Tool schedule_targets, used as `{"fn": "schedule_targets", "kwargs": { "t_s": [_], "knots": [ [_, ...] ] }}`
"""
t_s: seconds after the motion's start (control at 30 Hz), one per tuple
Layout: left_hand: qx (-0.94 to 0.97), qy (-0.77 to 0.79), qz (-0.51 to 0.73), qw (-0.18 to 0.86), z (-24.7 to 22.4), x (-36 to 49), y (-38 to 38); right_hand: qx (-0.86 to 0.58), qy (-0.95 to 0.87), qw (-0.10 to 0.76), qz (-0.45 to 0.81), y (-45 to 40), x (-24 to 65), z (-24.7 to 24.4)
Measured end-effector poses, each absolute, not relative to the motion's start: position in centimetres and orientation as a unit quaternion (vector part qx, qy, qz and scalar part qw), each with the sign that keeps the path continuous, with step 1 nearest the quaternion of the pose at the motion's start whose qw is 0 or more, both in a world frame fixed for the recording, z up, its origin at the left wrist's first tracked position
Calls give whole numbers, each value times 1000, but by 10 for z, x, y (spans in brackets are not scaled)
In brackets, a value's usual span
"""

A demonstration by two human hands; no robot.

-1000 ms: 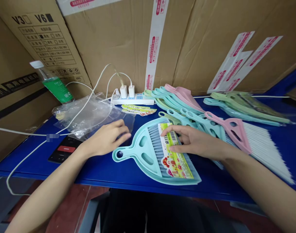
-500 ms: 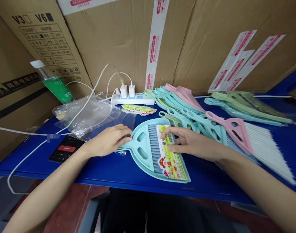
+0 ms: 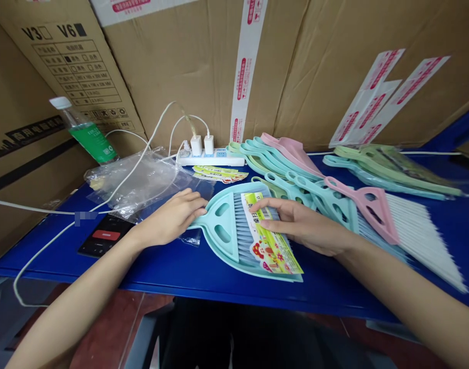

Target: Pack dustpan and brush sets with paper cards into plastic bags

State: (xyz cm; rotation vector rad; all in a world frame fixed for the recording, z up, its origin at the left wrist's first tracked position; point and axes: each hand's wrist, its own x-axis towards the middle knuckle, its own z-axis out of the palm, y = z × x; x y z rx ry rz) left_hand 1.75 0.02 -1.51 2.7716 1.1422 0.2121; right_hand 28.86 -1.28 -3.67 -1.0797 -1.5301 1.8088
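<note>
A light-blue dustpan (image 3: pixel 211 243) lies near the table's front edge with a matching hand brush (image 3: pixel 221 225) nested on it, its grey-blue bristles facing right. My left hand (image 3: pixel 182 215) is closed around their handle end. Across the bristles lies a yellow-green printed label card (image 3: pixel 274 246), slightly skewed to the brush. My right hand (image 3: pixel 299 220) has its thumb and forefinger on the upper part of this card; the fingertips' grip underneath is partly hidden.
Several hand brushes, one of them pink (image 3: pixel 376 210), lie to the right, with stacked dustpans (image 3: pixel 296 154) behind. Bagged green dustpans (image 3: pixel 395 166) sit farther right. A power strip (image 3: pixel 219 158), loose label cards (image 3: pixel 219 174), plastic bags (image 3: pixel 134 179), a phone (image 3: pixel 105 236), cables and a bottle (image 3: pixel 92 138) occupy the back and left.
The label card has turned and shifted on the bristles, its lower end swinging right, with my right hand on it. The dustpan and brush have moved slightly up and left.
</note>
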Motion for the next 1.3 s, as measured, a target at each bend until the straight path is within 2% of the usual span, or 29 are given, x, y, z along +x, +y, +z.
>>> {"fn": "schedule_targets", "kwargs": {
  "t_s": [0.07,0.17,0.23,0.3,0.43,0.73,0.93,1.07,1.3],
  "knots": [
    [917,389,79,49,-15,17,3,-393,-564,267,676,-13,289,-36],
    [875,473,91,-41,-17,14,8,-399,-576,282,655,-14,292,-35],
    [829,546,68,-100,-18,13,10,-407,-583,293,639,-13,293,-35],
    [796,594,15,-113,-18,15,9,-414,-588,302,627,-13,294,-35],
    [778,618,-77,-84,-15,23,3,-416,-594,305,617,-13,292,-36],
    [774,619,-122,-58,-12,27,1,-457,-630,294,555,-16,299,-24],
    [755,637,-144,-57,-10,30,0,-454,-621,299,565,-14,297,-26],
    [760,640,-101,-37,-6,30,-1,-439,-611,308,583,-13,295,-32],
    [832,540,77,103,-10,20,-3,-423,-546,329,644,-11,287,-39]
  ]
}}
